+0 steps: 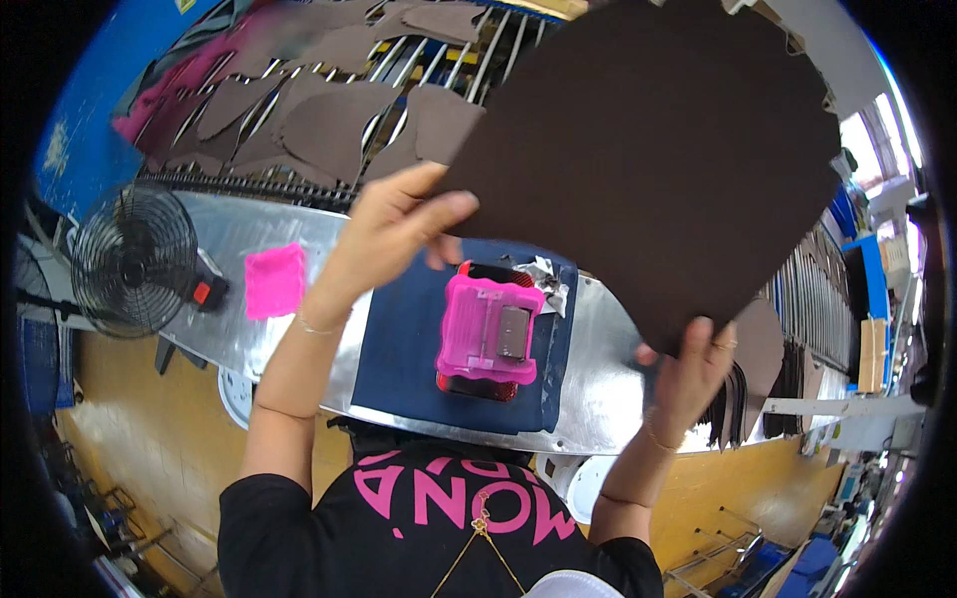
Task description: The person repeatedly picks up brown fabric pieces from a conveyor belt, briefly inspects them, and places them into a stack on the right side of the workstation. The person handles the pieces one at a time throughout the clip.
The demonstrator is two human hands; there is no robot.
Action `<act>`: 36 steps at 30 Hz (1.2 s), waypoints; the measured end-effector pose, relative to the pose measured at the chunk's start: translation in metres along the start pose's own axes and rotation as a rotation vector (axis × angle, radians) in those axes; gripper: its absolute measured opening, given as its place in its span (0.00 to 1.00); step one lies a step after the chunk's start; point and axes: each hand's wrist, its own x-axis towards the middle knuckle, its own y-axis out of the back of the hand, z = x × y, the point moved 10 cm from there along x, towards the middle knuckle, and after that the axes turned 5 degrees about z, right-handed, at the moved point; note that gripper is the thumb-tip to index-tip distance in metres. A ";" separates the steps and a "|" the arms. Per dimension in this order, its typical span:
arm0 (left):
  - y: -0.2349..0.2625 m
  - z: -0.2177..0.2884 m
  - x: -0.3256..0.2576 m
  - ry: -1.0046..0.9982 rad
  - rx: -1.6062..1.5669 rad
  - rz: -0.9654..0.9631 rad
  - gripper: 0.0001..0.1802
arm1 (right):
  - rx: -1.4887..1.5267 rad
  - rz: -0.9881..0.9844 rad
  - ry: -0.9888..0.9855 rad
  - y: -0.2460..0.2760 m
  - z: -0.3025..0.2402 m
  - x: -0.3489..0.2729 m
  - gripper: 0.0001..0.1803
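Between my hands hangs a large dark brown sheet, a cut panel that looks like leather or fabric (658, 169), raised over the table. My left hand (394, 224) pinches its left corner between thumb and fingers. At its lower tip, my right hand (695, 374) grips the edge. Beneath, on a dark blue mat (399, 364), a pink wavy-edged tray (467, 334) sits on top of a red and black item (469, 385), most of which is covered. A small grey metallic block (513, 333) lies in the tray. Crumpled silvery scrap (546, 284) rests beside it.
A metal table (588, 414) carries a black fan (135, 261) and a pink square piece (275, 281) at left. Beyond it, several greyish-brown cut panels (334, 120) lie on a rack of metal bars. Dark panels (736, 404) hang over the table's right edge.
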 end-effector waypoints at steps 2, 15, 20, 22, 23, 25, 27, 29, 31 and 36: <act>0.037 0.014 -0.013 -0.024 0.003 0.127 0.08 | 0.087 -0.122 -0.079 -0.047 0.011 -0.008 0.17; 0.113 0.034 -0.086 -0.101 0.518 0.282 0.06 | -0.444 -0.485 0.384 -0.107 0.037 -0.036 0.06; 0.058 0.000 -0.073 -0.080 0.668 0.068 0.04 | -0.602 -0.436 0.301 -0.041 0.067 -0.039 0.05; 0.032 -0.009 -0.064 -0.131 0.746 -0.011 0.04 | -0.624 -0.368 0.274 -0.014 0.079 -0.046 0.05; 0.018 -0.010 -0.061 -0.196 0.801 -0.050 0.05 | -0.615 -0.342 0.216 0.000 0.086 -0.052 0.06; -0.008 -0.011 -0.055 -0.300 0.854 -0.119 0.05 | -0.610 -0.296 0.153 0.023 0.088 -0.059 0.06; -0.032 -0.012 -0.051 -0.373 0.853 -0.177 0.05 | -0.617 -0.256 0.141 0.044 0.082 -0.063 0.07; -0.057 -0.009 -0.048 -0.416 0.865 -0.239 0.05 | -0.570 -0.194 0.019 0.080 0.080 -0.066 0.09; -0.085 -0.008 -0.047 -0.491 0.856 -0.324 0.05 | -0.572 0.018 0.035 0.128 0.063 -0.064 0.05; -0.152 -0.020 -0.040 -0.550 0.674 -0.572 0.13 | -0.406 0.293 0.118 0.198 -0.011 -0.055 0.08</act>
